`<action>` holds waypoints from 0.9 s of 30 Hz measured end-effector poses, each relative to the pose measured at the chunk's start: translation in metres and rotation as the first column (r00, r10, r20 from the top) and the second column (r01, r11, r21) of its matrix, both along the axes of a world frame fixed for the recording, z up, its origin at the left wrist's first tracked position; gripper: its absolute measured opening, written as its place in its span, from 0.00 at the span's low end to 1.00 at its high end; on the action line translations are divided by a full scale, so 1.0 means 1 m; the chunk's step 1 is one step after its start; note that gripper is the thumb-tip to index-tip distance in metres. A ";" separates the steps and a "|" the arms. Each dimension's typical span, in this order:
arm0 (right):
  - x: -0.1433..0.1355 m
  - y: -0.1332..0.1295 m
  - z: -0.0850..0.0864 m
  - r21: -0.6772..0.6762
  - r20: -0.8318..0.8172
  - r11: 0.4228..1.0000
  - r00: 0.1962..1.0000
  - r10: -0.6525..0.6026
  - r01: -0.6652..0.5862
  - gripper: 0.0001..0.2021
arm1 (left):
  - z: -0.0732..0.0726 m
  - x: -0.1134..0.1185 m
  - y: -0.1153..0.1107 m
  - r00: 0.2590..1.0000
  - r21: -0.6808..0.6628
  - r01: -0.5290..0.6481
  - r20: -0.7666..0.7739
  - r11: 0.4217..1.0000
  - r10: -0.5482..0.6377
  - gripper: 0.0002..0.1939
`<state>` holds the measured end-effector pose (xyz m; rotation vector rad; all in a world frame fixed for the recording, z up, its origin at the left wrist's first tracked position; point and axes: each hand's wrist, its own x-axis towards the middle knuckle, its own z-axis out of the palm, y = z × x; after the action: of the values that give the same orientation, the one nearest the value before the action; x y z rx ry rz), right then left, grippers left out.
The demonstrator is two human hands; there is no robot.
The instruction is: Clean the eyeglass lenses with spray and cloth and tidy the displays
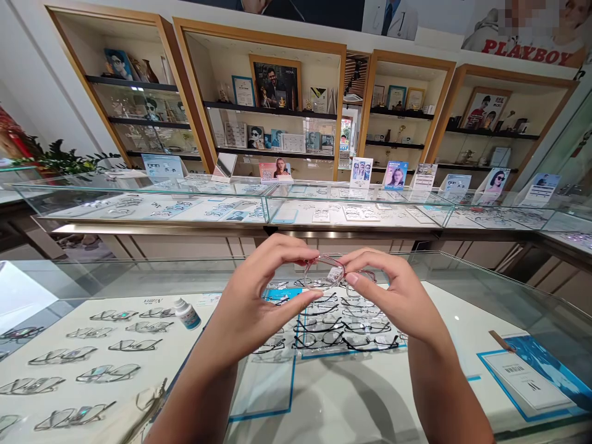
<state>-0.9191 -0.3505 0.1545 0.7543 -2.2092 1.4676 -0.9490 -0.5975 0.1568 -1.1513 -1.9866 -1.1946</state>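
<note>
A pair of glasses with a thin pinkish clear frame (324,287) is held up above the glass display case. My left hand (263,293) grips the rim of one lens, its thumb at the lower edge and its fingers at the upper edge. Thumb and fingers of my right hand (393,283) pinch the frame around the bridge. A small white label shows on the lens between my hands. Part of the other lens is hidden behind my right fingers. Below, rows of dark-framed glasses (319,339) lie in the case.
A white bottle (187,314) stands to the left, near rows of glasses (108,373). A beige cloth pouch (134,413) lies at lower left, a blue-edged card (527,382) at right. Behind are another glass counter (263,209) with signs and wooden-framed shelves (272,105).
</note>
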 end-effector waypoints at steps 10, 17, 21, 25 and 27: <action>-0.012 0.006 -0.003 -0.084 0.089 0.987 0.986 0.145 -0.137 0.06 | -0.001 0.000 -0.001 0.999 -0.049 0.006 0.044 0.999 -0.004 0.26; -0.019 0.006 -0.009 -0.286 0.072 0.957 0.996 0.062 -0.039 0.05 | -0.006 -0.013 -0.005 0.930 -0.003 -0.096 0.356 0.995 0.091 0.22; -0.021 0.005 -0.010 -0.410 0.032 0.910 0.996 0.087 -0.066 0.04 | -0.013 -0.032 0.002 0.812 -0.108 0.010 0.581 0.994 0.055 0.21; -0.021 0.002 -0.009 -0.502 0.024 0.857 0.988 0.150 -0.118 0.02 | -0.025 -0.049 0.012 0.679 -0.009 0.206 0.722 0.979 -0.136 0.25; -0.020 0.000 -0.009 -0.538 0.033 0.832 0.983 0.182 -0.136 0.03 | -0.030 -0.053 0.017 0.596 0.061 0.294 0.768 0.954 -0.233 0.26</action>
<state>-0.9394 -0.3509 0.1451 0.6990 -1.6732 2.1041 -1.0023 -0.5807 0.1268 -1.0876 -2.5353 -2.0611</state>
